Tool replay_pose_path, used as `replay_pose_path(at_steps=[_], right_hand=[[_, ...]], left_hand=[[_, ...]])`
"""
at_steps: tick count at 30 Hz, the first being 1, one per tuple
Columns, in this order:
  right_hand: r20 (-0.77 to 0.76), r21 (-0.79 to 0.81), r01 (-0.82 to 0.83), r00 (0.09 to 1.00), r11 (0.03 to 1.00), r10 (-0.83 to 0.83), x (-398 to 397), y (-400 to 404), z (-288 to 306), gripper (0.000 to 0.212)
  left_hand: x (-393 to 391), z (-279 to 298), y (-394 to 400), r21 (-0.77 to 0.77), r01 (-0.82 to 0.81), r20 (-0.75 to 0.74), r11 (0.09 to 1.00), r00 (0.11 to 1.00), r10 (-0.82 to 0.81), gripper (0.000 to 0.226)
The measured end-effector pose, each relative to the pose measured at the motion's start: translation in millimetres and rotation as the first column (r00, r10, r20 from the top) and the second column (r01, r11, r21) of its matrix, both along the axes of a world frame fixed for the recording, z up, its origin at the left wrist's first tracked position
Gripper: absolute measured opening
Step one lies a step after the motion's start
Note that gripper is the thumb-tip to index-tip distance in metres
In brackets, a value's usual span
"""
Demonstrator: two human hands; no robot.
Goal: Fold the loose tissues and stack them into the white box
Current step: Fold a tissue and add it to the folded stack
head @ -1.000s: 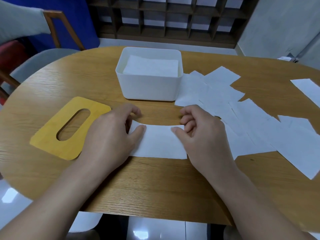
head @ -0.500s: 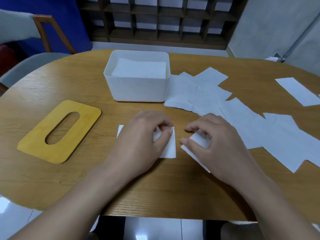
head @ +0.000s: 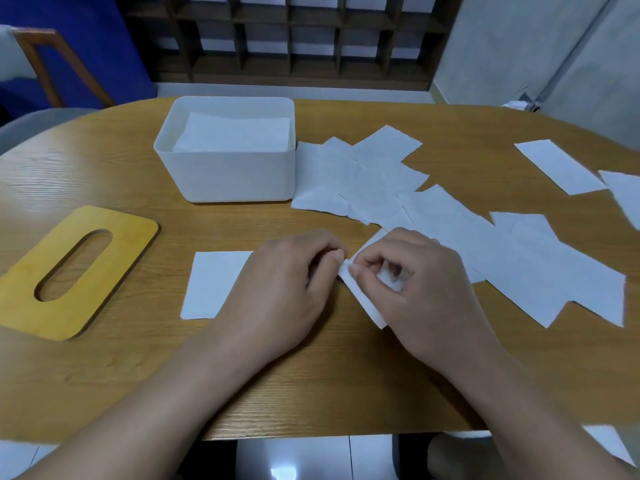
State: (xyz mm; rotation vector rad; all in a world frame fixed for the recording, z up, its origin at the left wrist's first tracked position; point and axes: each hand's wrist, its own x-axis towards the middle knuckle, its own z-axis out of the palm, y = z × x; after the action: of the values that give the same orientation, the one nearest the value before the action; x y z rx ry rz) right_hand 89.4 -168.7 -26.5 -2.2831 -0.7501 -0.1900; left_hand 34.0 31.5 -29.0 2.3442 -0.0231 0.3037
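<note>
The white box [head: 239,174] stands at the middle back of the table, with a stack of folded tissues [head: 235,133] inside it. A folded tissue [head: 214,282] lies flat on the table; my left hand [head: 277,285] covers its right part. A loose tissue [head: 363,303] sits tilted between my hands. My right hand [head: 415,285] pinches its upper corner with curled fingers. My left fingertips meet that same corner and seem to pinch it too. Several loose tissues [head: 381,178] spread to the right of the box.
A yellow wooden lid [head: 45,306] with an oval slot lies at the left on the wooden table [head: 104,161]. More tissues [head: 557,168] lie at the far right edge. A chair [head: 45,64] stands behind the table on the left, and a dark shelf lines the back wall.
The tissue was folded to a smaller rectangle and left under my left hand. My right hand pulled a loose tissue from the pile, and my left fingers moved right to its corner.
</note>
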Motion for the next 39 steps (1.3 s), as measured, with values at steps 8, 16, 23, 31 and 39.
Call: replay_pose_path(at_steps=[8, 16, 23, 31, 39], right_hand=[[-0.206, 0.373, 0.052, 0.978, 0.926, 0.028, -9, 3, 17, 0.014], [-0.214, 0.376, 0.019, 0.974, 0.927, 0.067, -11, 11, 15, 0.023], [-0.233, 0.211, -0.151, 0.952, 0.966, 0.200, -6, 15, 28, 0.053], [-0.445, 0.341, 0.009, 0.882, 0.940, 0.153, -2, 42, 25, 0.009], [-0.458, 0.325, 0.057, 0.882, 0.944, 0.105, -6, 69, 15, 0.017]], left_hand=[[-2, 23, -4, -0.609, -0.040, -0.169, 0.792, 0.982, -0.081, 0.040], [-7, 20, 17, -0.617, -0.098, -0.196, 0.781, 0.980, -0.032, 0.026], [-21, 32, 47, -0.556, 0.154, -0.116, 0.817, 0.959, -0.260, 0.038], [-31, 27, 95, -0.378, -0.035, -0.072, 0.925, 0.997, 0.008, 0.021], [-40, 17, 119, -0.217, -0.240, -0.065, 0.946, 0.971, 0.231, 0.014]])
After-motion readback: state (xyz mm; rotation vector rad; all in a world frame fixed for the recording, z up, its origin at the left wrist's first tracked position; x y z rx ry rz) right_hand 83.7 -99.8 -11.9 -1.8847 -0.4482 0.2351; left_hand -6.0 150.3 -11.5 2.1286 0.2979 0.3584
